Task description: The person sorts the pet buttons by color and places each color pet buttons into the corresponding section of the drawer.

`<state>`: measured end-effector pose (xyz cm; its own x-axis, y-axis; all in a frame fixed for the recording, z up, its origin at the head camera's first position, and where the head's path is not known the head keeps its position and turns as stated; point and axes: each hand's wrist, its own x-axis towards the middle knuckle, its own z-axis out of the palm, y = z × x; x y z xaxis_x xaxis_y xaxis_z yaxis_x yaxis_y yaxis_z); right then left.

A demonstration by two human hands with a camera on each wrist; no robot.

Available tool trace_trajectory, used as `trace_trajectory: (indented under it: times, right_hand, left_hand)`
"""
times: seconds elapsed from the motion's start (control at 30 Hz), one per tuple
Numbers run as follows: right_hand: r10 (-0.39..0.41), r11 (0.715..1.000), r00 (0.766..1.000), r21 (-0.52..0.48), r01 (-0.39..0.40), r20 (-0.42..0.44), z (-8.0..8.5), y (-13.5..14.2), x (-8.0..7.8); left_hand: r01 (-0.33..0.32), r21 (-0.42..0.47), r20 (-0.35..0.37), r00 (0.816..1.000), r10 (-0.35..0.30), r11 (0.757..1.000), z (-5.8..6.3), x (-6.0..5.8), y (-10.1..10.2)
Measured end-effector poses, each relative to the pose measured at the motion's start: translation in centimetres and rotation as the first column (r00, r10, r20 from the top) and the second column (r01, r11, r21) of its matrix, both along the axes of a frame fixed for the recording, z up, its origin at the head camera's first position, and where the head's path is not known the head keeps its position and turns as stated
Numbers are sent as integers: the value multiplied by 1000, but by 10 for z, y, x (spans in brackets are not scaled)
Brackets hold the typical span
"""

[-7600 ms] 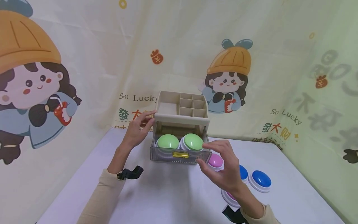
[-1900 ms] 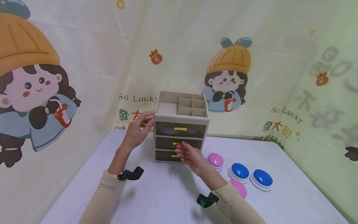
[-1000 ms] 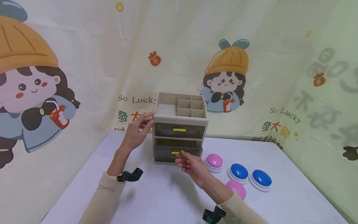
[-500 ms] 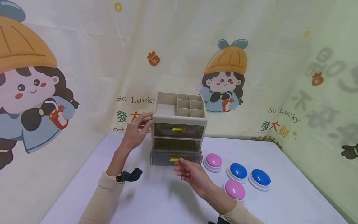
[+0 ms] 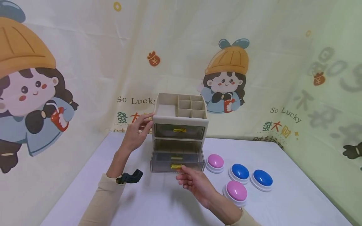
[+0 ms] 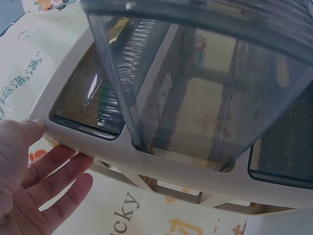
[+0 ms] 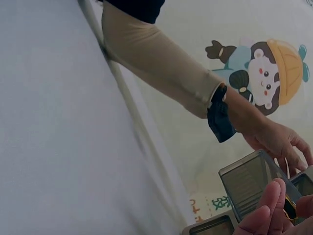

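Observation:
On the table stands a beige desktop drawer cabinet point(image 5: 181, 120) with smoky clear drawers and a divided top. Its middle drawer point(image 5: 161, 165) is pulled out toward me, and I see nothing lying in it. My right hand point(image 5: 198, 183) pinches this drawer's yellow handle point(image 5: 176, 166) between thumb and fingers. My left hand point(image 5: 135, 133) rests against the cabinet's upper left side, thumb at the front edge point(image 6: 41, 127), fingers lying along the side panel. The top drawer point(image 5: 179, 131) is closed. A patch of green point(image 6: 105, 100) shows dimly through it in the left wrist view.
To the cabinet's right sit white-based push buttons: a pink one point(image 5: 216, 161) close beside it, another pink one point(image 5: 237, 191) near my right forearm, and two blue ones point(image 5: 240, 171) farther right. A cartoon-printed cloth point(image 5: 178, 37) hangs behind the white table point(image 5: 152, 201).
The top drawer, earlier out with two green-domed buttons inside, is closed. My right hand has taken the middle handle and drawn that drawer toward me. My left hand stays put.

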<state>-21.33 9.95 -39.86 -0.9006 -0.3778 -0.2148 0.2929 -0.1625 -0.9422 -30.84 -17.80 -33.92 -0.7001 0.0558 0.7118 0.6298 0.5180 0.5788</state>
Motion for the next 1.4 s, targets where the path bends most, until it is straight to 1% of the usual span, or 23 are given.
trace_trajectory:
  times: [0.17, 0.4, 0.6, 0.83, 0.93, 1.07, 1.13, 1.2, 1.27, 1.33, 1.4]
  right_hand:
    - [1, 1000, 1000, -7, -1, 11, -2, 0, 3]
    - [28, 1000, 1000, -1, -28, -8, -6, -2, 10]
    - [28, 1000, 1000, -8, -28, 0, -8, -3, 14]
    - [49, 999, 999, -24, -49, 0, -9, -2, 16]
    - [61, 998, 998, 3, -61, -6, -9, -1, 17]
    - [89, 992, 994, 92, -84, -59, -11, 1, 19]
    - [109, 984, 986, 151, -90, -124, -14, 3, 21]
    - [133, 971, 969, 221, -85, -208, -16, 6, 22]
    - [159, 954, 941, 293, -68, -298, -19, 9, 24]
    - [185, 935, 907, 352, -45, -377, -20, 12, 25]
    - [204, 918, 880, 397, -20, -429, -20, 16, 26]
  left_hand:
    - [1, 5, -1, 1000, -1, 1000, 1, 1, 0]
    - [3, 7, 1, 1000, -3, 1000, 2, 2, -1]
    - [3, 8, 11, 1000, -3, 1000, 2, 3, -1]
    - [-3, 3, -3, 1000, 3, 1000, 2, 4, 0]
    - [-6, -4, -4, 1000, 6, 1000, 1, 3, 0]
    - [-6, -9, -3, 1000, 6, 1000, 1, 3, 0]
    - [-6, -10, -1, 1000, 6, 1000, 1, 3, 0]
    - [-4, -12, -1, 1000, 4, 1000, 1, 3, 0]
    - [-3, -12, -2, 1000, 3, 1000, 1, 2, 0]
    - [0, -10, -7, 1000, 0, 1000, 0, 2, 0]
    - [2, -6, -13, 1000, -3, 1000, 0, 1, 0]
